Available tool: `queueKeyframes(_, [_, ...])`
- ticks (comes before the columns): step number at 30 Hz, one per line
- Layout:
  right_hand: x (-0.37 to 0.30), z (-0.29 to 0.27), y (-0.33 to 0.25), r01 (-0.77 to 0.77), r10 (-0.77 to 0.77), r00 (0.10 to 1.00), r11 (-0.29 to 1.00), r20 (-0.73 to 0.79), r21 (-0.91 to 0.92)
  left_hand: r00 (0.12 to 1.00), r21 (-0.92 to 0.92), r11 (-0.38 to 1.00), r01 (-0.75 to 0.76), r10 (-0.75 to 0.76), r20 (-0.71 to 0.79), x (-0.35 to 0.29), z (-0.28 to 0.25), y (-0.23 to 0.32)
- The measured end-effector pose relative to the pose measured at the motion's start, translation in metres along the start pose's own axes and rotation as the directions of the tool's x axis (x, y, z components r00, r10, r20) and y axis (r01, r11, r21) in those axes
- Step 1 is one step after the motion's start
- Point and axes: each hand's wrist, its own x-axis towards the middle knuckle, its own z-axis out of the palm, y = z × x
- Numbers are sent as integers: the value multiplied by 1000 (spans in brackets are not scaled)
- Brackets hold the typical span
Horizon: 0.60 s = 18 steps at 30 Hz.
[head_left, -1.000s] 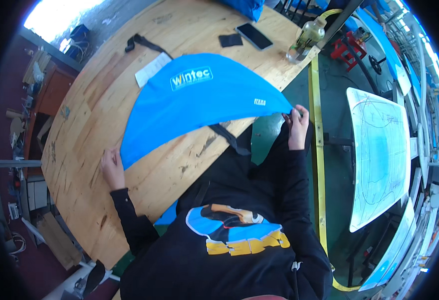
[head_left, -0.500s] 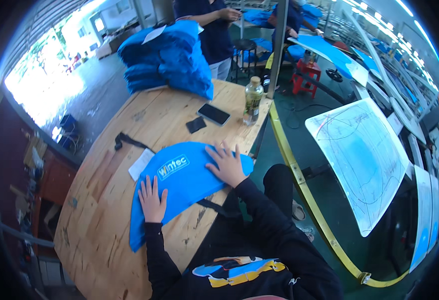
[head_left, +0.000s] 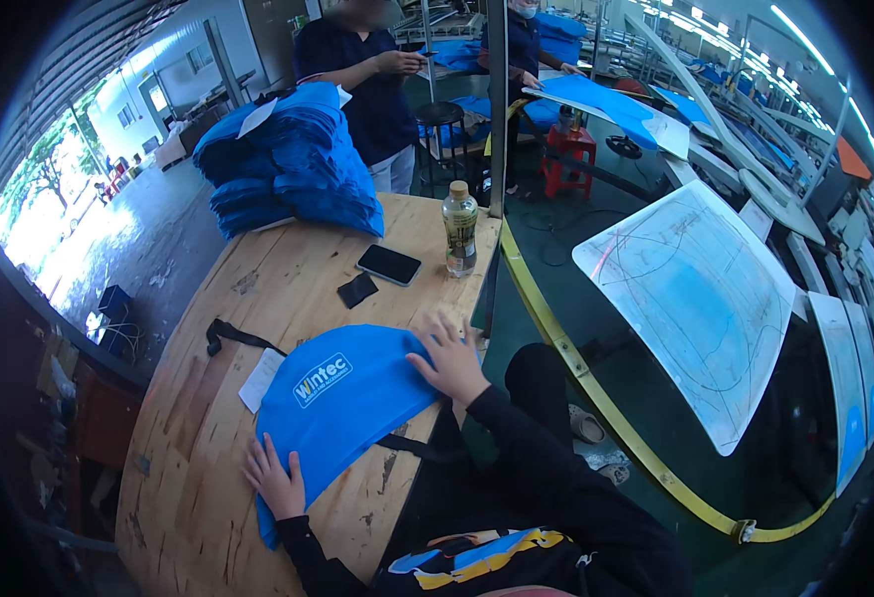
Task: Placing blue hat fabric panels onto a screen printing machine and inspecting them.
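Left grip (head_left: 278, 482) and right grip (head_left: 450, 364), both spread; beneath them, the blue crescent-shaped fabric piece (head_left: 347, 413) on the pale wooden bench (head_left: 183, 478); beyond the right grip, a black rectangular phone (head_left: 389, 265).

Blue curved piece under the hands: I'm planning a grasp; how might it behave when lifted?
Probably floppy: the blue piece looks like cloth. Likely light for its size: it lies thin and flat on the table. Gripped at one end, it may sag, being long.
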Motion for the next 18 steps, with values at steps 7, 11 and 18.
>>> queueKeyframes(7, [-8,1,107,-280,277,922,960,-270,31,768,-277,718,-639,616,-176,-2,-33,130])
queueKeyframes(11, [-59,49,176,-388,395,919,906,6,-166,636,-353,554,-754,750,-182,-10,-11,174])
queueKeyframes(18, [-73,71,175,-249,478,813,802,332,-544,625,-427,512,-745,760,-178,-15,0,174])
